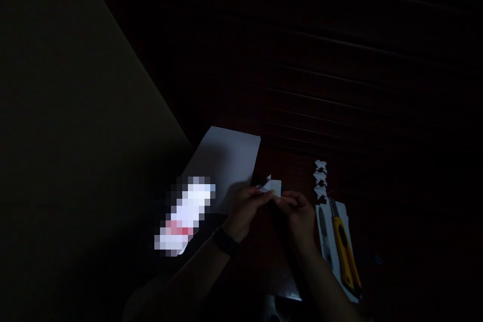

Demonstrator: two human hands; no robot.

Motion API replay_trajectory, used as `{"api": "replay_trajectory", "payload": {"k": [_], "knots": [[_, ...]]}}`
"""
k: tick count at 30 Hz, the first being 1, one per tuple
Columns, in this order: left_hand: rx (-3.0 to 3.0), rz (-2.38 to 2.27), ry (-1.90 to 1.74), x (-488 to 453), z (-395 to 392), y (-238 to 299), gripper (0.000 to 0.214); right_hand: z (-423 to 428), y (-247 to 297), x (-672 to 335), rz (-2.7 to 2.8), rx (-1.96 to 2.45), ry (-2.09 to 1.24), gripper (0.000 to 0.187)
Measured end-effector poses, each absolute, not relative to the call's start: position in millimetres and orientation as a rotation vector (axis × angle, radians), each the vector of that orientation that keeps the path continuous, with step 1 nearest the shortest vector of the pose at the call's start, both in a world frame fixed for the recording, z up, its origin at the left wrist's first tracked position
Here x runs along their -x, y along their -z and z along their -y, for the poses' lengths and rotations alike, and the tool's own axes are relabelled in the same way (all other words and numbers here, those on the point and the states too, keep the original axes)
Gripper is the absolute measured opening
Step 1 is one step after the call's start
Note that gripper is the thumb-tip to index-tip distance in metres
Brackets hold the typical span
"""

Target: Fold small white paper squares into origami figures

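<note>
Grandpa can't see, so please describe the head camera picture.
Left hand and right hand hold a small folded white paper in dim light. At right are three folded paper shapes and a yellow utility knife; at left, plain paper and a bright pixelated patch.

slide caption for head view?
Left grip and right grip meet at folded paper, white sheet left, yellow cutter right, in dim light.

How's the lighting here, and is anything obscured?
Head view: very dark overall; the bright patch beside the left hand is pixelated, contents unreadable; shadow dims part of the white sheet; the folded paper and right hand are dim but discernible.
</note>
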State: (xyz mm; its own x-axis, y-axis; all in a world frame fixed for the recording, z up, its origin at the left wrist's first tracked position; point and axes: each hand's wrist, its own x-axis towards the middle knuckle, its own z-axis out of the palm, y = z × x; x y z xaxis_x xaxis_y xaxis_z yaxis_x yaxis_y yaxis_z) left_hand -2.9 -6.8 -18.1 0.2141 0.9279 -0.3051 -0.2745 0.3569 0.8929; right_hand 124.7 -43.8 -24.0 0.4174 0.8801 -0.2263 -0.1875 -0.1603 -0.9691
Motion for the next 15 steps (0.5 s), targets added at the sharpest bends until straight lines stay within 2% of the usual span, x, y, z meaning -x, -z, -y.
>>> {"api": "replay_trajectory", "payload": {"k": [10,15], "knots": [[-0.776,-1.009,-0.928,5.1,6.7,7.9,0.023,44.4,20.7,-126.8,0.638,1.373,-1.068,0.032],[-0.616,-0.884,-0.964,6.2,8.1,7.5,0.018,44.2,23.9,-125.4,0.622,1.333,-1.111,0.031]]}}
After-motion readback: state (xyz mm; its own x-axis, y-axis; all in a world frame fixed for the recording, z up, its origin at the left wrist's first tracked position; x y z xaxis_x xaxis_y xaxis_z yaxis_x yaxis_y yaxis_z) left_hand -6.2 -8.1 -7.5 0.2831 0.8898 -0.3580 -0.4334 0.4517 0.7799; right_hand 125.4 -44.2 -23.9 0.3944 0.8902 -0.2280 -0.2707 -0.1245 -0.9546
